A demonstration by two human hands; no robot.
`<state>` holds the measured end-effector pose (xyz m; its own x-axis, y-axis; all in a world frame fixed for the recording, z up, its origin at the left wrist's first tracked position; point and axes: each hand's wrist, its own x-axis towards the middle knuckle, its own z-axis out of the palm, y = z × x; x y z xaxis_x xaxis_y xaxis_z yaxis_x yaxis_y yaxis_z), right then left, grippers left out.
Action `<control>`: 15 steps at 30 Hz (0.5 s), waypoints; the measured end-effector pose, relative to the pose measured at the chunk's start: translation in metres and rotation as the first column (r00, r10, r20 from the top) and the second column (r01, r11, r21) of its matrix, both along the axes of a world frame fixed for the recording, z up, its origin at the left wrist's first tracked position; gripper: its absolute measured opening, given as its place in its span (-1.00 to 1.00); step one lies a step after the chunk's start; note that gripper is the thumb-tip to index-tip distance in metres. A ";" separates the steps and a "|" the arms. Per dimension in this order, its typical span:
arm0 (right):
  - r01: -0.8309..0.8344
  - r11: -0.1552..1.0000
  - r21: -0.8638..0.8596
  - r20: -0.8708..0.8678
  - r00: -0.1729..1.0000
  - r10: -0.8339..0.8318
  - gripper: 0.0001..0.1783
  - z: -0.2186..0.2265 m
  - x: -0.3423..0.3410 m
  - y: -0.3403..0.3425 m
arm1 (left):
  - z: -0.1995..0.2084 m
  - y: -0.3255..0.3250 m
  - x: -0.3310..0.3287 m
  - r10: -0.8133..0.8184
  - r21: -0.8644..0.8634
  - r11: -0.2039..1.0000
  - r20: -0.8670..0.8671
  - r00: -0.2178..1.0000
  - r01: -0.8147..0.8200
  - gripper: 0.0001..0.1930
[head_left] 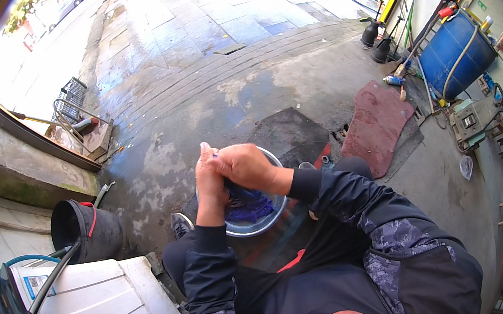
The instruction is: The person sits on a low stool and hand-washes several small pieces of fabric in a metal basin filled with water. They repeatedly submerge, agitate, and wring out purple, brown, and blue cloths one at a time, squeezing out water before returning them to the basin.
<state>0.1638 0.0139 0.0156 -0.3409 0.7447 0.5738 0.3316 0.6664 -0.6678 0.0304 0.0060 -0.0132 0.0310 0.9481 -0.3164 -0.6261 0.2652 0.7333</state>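
My left hand and my right hand are pressed together above a round basin between my knees. The fingers of both are closed, and the left thumb points up. A scrap of dark blue shows between them, and a wet-looking purple cloth bunches directly below, reaching up to my hands. Most of what lies inside my grip is hidden by my fingers. The basin is pale with a light rim; my hands and sleeves cover part of it.
A black bucket with a red handle stands at left, beside a white ridged panel. Dark red mat lies right of the basin. Farther right are a blue barrel, a grey machine and black sprayers. A crate sits far left.
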 end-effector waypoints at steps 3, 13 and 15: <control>0.093 0.995 0.025 0.046 0.995 -0.094 -0.49 0.001 -0.002 -0.002 | 0.006 -0.002 0.002 -0.012 -0.031 0.999 -0.021 1.000 0.011 -0.55; 0.058 0.991 0.118 0.062 0.996 -0.065 -0.51 -0.001 -0.001 0.000 | 0.018 -0.005 0.000 -0.012 -0.035 0.999 -0.012 1.000 0.012 -0.54; 0.310 0.946 0.094 0.137 0.937 -0.320 -0.48 0.000 0.000 0.001 | 0.008 -0.005 0.006 -0.001 -0.011 1.000 -0.029 1.000 0.001 -0.55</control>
